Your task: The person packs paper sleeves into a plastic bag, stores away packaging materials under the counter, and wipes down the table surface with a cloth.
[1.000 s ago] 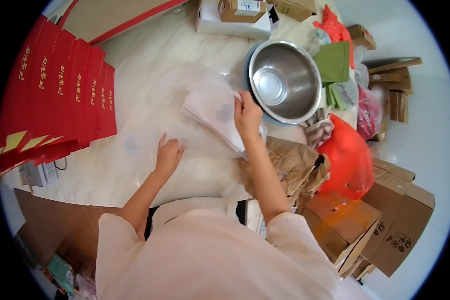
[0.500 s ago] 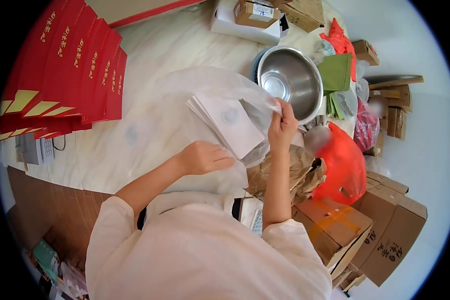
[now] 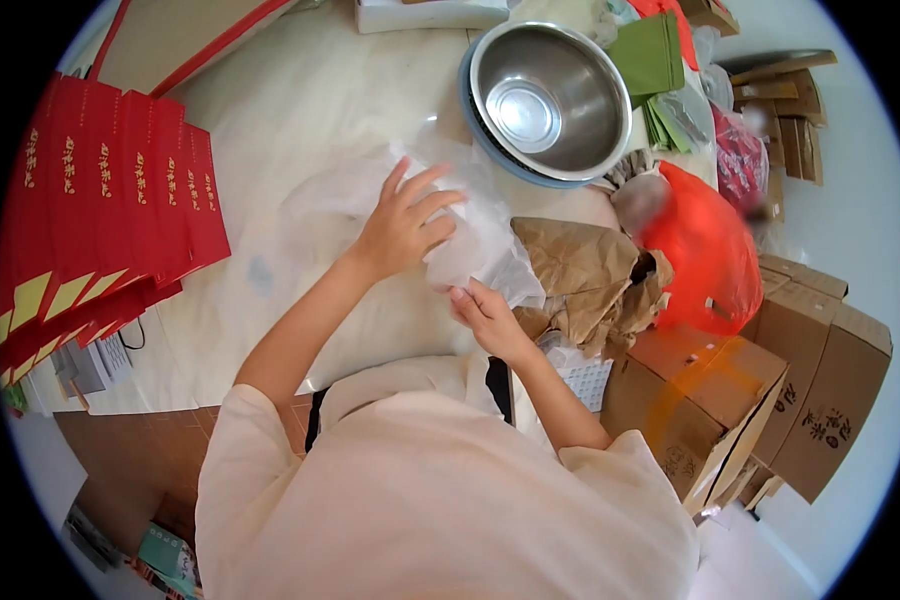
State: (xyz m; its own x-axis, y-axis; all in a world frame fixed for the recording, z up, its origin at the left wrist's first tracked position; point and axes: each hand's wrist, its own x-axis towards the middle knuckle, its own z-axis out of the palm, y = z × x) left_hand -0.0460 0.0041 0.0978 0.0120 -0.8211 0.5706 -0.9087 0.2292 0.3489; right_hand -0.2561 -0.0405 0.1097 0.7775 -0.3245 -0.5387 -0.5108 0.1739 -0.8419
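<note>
A clear, crumpled plastic bag (image 3: pixel 485 215) lies on the pale marbled table in front of me. White, paper-like material (image 3: pixel 457 262) shows through the film near its lower end, but its shape is largely hidden. My left hand (image 3: pixel 405 225) is over the left side of the bag with its fingers spread; whether they touch the film I cannot tell. At the near end, the thumb and fingers of my right hand (image 3: pixel 487 318) are closed on the gathered edge of the plastic bag.
Red boxes with gold lettering (image 3: pixel 120 190) stand stacked at left. A steel basin (image 3: pixel 595 105) sits beyond my hands. Brown paper (image 3: pixel 575 270), a red plastic bag (image 3: pixel 705 250) and cardboard boxes (image 3: pixel 690 380) crowd the right. Green folded bags (image 3: pixel 645 55) lie behind.
My right hand has come down and left, to the bag's near end. The left hand has moved up and spread its fingers. The stacked white packets are now covered by bunched film.
</note>
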